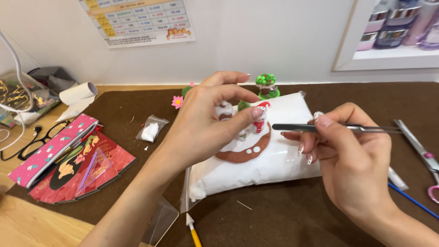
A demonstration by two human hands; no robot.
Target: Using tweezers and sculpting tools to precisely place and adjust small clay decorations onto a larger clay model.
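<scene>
Steadying a small snowman figurine (259,120) between left hand (208,121) fingertips atop a brown clay base (242,153) on a white bag (274,160), the right hand (352,160), at 3 o'clock, pinches closed metal tweezers (315,128); placing detail seemingly calls for a careful approach.

The left hand (206,119) reaches in from the near left, wrist bent, thumb and forefinger pinched together, other fingers arched. The right hand (352,160) enters from the near right, fingers curled, thumb and forefinger pressed together.
</scene>
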